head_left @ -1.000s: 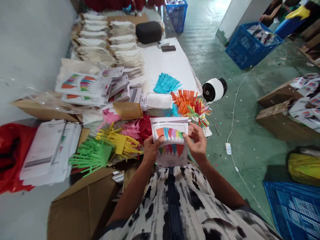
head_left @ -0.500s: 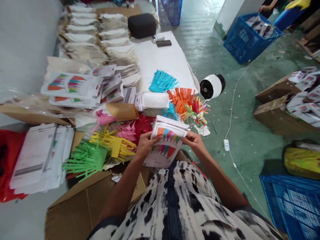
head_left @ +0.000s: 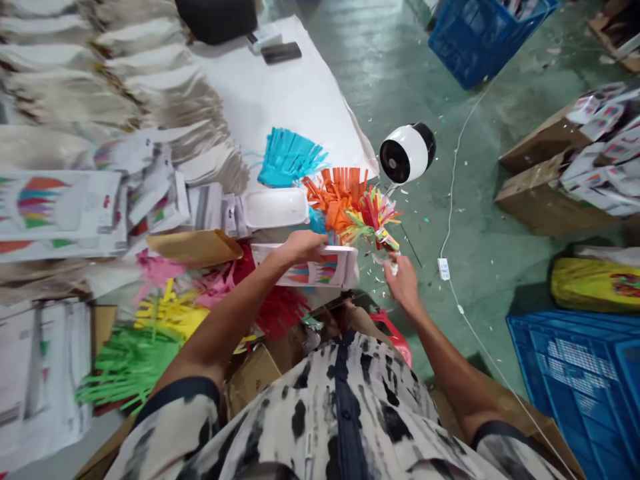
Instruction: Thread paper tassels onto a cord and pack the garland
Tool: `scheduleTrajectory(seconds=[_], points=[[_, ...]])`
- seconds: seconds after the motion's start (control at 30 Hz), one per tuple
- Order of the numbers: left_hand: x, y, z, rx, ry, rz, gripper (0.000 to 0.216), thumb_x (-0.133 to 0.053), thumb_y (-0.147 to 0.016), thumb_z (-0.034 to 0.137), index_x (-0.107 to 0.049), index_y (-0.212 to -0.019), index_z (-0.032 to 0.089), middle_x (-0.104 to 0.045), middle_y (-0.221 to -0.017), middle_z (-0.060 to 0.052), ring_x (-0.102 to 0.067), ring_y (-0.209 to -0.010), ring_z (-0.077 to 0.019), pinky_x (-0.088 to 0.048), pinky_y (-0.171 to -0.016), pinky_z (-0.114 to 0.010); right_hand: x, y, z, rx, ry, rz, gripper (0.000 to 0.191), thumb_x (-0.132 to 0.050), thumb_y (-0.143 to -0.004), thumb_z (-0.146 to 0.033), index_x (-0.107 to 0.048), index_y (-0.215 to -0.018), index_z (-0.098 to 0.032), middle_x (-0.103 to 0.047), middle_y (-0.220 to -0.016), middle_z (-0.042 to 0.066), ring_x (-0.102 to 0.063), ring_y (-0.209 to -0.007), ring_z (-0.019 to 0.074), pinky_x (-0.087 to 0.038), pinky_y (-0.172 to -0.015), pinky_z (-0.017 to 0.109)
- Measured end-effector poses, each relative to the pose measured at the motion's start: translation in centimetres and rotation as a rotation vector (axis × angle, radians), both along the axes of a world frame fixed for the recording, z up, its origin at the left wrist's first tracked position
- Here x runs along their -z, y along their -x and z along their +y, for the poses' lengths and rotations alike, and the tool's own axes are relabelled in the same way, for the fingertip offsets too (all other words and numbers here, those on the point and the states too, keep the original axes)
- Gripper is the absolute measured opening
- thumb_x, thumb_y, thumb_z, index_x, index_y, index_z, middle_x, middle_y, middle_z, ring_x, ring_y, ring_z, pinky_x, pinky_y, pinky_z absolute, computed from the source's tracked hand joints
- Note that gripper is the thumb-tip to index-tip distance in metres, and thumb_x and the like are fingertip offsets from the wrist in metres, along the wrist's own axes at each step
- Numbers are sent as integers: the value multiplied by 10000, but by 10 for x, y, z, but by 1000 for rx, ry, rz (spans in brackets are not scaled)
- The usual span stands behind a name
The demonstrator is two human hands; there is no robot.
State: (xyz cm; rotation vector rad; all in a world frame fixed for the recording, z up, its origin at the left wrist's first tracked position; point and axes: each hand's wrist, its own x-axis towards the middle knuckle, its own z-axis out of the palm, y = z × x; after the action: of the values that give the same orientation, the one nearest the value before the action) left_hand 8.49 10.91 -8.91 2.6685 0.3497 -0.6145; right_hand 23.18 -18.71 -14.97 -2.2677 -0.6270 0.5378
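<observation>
My left hand [head_left: 306, 247] is closed on the upper edge of a white printed card package [head_left: 316, 275] with coloured tassel pictures, held over the table's front edge. Off to its right, my right hand [head_left: 403, 283] is away from the package, fingers pinched together just below a multicoloured tassel bundle [head_left: 380, 217]. Something small and white shows at those fingertips; whether they grip it I cannot tell. Orange fringed paper [head_left: 340, 200] lies behind the bundle, with blue fringed paper [head_left: 287, 157] farther back. A white plastic tray [head_left: 276, 207] sits just beyond my left hand.
Red [head_left: 280, 312], yellow [head_left: 173, 310] and green fringed paper [head_left: 133, 360] lie to the left, near a brown envelope [head_left: 197, 247] and printed packages [head_left: 65, 207]. A black-and-white cylindrical device [head_left: 407, 153] is at right. Blue crates [head_left: 575, 373] and cartons [head_left: 545, 180] stand on the floor.
My right hand has let go of the package and moved right towards the tassel bundle. My left hand still holds the package, now turned more level. The view has shifted.
</observation>
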Motion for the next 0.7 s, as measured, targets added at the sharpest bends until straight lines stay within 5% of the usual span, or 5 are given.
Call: scheduleTrajectory(seconds=[0.13, 0.23, 0.3, 0.47, 0.7], points=[[10, -6, -32, -46, -137, -309, 557, -813, -836, 325, -640, -1363, 266, -657, -1355, -114, -555, -1297, -324, -425, -1037, -423, 2, -39, 49, -121, 259, -373, 544, -497, -1007, -430, -545, -1443, -108, -609, -1434, 233, -533, -1305, 353, -418, -1085, 511], [12, 2, -81, -299, -209, -341, 422, -699, -936, 382, -639, -1312, 200, -652, -1265, -142, -570, -1187, -322, -456, -980, -435, 10, -51, 79, -108, 400, -382, 530, -517, -1004, -461, -575, -1385, -97, -652, -1337, 244, -544, -1233, 372, -423, -1017, 496], [18, 8, -116, -412, -208, -299, 522, -710, -920, 457, -602, -1344, 171, -632, -1263, -155, -571, -1141, -328, -469, -954, -442, 14, -53, 88, -112, 421, -369, 452, -533, -989, -458, -626, -1268, -115, -682, -1234, 226, -553, -1174, 362, -426, -980, 477], [44, 11, -164, -541, -184, -158, 514, -666, -924, 322, -549, -1401, 169, -615, -1266, -168, -553, -1158, -352, -471, -909, -472, -5, -37, 74, -91, 213, -395, 362, -578, -949, -407, -606, -1191, -140, -641, -1186, 177, -559, -1125, 305, -460, -954, 417], [47, 22, -158, -533, -166, -165, 408, -591, -935, 235, -595, -1338, 174, -628, -1234, -175, -548, -1150, -343, -436, -907, -468, -37, 35, 47, 28, 0, -299, 335, -586, -945, -477, -532, -1140, -209, -601, -1130, 127, -575, -1083, 279, -498, -965, 420]])
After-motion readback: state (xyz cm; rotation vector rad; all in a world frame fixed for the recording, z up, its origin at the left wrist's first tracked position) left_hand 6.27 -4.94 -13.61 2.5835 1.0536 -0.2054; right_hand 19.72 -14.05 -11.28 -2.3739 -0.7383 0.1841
